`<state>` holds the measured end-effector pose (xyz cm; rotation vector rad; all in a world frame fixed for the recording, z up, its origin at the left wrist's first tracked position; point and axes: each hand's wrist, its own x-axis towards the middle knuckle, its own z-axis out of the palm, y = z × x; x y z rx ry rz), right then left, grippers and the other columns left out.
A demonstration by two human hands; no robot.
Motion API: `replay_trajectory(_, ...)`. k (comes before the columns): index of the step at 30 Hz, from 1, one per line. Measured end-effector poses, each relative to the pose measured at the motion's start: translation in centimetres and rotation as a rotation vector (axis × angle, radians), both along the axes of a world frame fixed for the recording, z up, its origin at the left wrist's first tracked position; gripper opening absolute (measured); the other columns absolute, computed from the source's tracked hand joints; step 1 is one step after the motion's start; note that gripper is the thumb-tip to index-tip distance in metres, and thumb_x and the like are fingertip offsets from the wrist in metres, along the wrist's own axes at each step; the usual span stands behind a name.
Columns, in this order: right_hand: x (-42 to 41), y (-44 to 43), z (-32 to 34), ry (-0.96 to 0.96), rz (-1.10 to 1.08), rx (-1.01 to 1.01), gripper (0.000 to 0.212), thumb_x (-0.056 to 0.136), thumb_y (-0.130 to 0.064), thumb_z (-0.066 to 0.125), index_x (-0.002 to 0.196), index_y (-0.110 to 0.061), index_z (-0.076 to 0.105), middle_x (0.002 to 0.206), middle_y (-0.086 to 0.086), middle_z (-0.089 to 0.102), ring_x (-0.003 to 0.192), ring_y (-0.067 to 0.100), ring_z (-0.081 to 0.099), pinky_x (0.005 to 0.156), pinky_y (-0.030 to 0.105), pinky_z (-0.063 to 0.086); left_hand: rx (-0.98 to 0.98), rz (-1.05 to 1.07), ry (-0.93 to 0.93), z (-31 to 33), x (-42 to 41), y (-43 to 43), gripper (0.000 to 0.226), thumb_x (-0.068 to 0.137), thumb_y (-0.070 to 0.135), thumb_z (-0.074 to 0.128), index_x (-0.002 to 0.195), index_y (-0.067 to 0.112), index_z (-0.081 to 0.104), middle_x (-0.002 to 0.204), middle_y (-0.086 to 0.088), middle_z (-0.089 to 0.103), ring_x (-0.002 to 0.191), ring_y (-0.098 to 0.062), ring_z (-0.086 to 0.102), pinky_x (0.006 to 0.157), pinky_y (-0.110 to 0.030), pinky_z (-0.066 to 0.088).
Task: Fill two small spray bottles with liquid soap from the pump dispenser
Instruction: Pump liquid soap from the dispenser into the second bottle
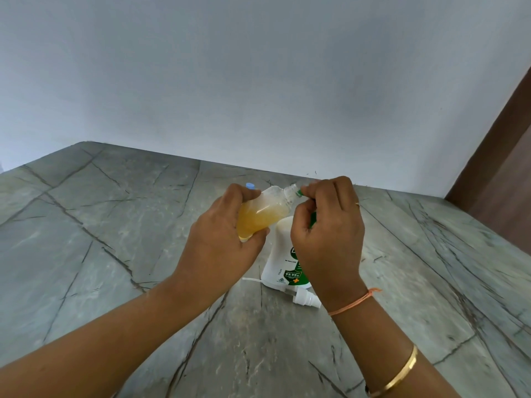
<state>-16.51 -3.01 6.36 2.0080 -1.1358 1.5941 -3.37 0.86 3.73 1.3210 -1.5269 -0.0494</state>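
Grips a small spray bottle [267, 214] in the left hand [227, 239], fingers and thumb wrapped round its belly, open neck tilted up and to the right. Tilted that way, most likely, to bring the mouth to the green spout [299, 192] and to keep the amber soap [258, 222] pooled in the low end, away from the opening. Roughly half full by the look of it.

Closes the right hand [327, 234] round the green pump head [313, 218], fingers curled, spout tip poking out past the knuckles and touching the bottle's mouth or just short of it (too small to tell which).

Beneath both hands, upright on the grey stone table [115, 225], the white pump dispenser [283, 254], partly hidden behind the right hand; seating of the pump in it hidden too.

Just in front of the dispenser, near the right wrist, a white spray cap [306, 298] lying on its side with a thin dip tube [251, 280] trailing left. Off and set aside, presumably to leave the neck free for filling.

Behind the left fingers, something small and blue [250, 185], perhaps part of the second bottle, mostly hidden.

Judged from this: filling of one bottle under way, cap not yet back on, second bottle not clearly in view. Worth watching for drips at the narrow neck, with thick soap and so small a target
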Motion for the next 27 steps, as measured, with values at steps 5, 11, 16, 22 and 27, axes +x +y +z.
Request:
replay_trajectory(5, -0.1, 0.1, 0.3, 0.016, 0.008, 0.029, 0.021, 0.076, -0.006, 0.042, 0.081, -0.001, 0.062, 0.082, 0.014, 0.057, 0.072, 0.027, 0.056, 0.056, 0.022, 0.038, 0.007, -0.007, -0.002, 0.0, 0.0, 0.1, 0.049, 0.074, 0.028, 0.073, 0.116, 0.023, 0.047, 0.107, 0.009, 0.055, 0.091, -0.012, 0.055, 0.075, -0.024, 0.051)
replay_trajectory(11, -0.7, 0.2, 1.5, 0.034, 0.022, 0.073, 0.014, 0.073, -0.002, 0.05, 0.082, -0.003, 0.061, 0.083, 0.012, 0.056, 0.069, 0.023, 0.054, 0.053, 0.021, 0.035, 0.014, 0.009, 0.018, 0.1, -0.1, 0.1, 0.049, 0.074, 0.028, 0.074, 0.115, 0.025, 0.047, 0.106, 0.011, 0.054, 0.091, -0.012, 0.055, 0.074, -0.025, 0.05)
replay_trajectory(16, -0.5, 0.1, 1.1, 0.03, 0.021, 0.037, 0.018, 0.078, -0.006, 0.044, 0.082, -0.002, 0.061, 0.083, 0.013, 0.056, 0.07, 0.026, 0.056, 0.055, 0.022, 0.037, 0.016, -0.004, 0.027, 0.2, -0.1, 0.1, 0.049, 0.075, 0.027, 0.074, 0.115, 0.025, 0.047, 0.107, 0.01, 0.055, 0.091, -0.013, 0.056, 0.076, -0.03, 0.052)
replay_trajectory(22, -0.1, 0.0, -0.1, 0.034, -0.005, 0.014, 0.022, 0.078, -0.007, 0.042, 0.082, 0.0, 0.063, 0.082, 0.015, 0.058, 0.072, 0.027, 0.056, 0.059, 0.02, 0.038, 0.015, -0.004, 0.028, 0.2, -0.1, 0.2, 0.05, 0.074, 0.025, 0.074, 0.116, 0.022, 0.048, 0.111, 0.003, 0.059, 0.093, -0.016, 0.057, 0.078, -0.035, 0.054)
replay_trajectory(27, -0.2, 0.1, 0.4, 0.042, 0.005, 0.037, 0.023, 0.077, -0.009, 0.041, 0.082, -0.001, 0.062, 0.083, 0.014, 0.058, 0.072, 0.026, 0.056, 0.058, 0.02, 0.036, 0.019, -0.003, 0.018, 0.0, -0.1, 0.1, 0.05, 0.074, 0.028, 0.074, 0.116, 0.023, 0.047, 0.109, 0.005, 0.058, 0.091, -0.016, 0.057, 0.076, -0.032, 0.053)
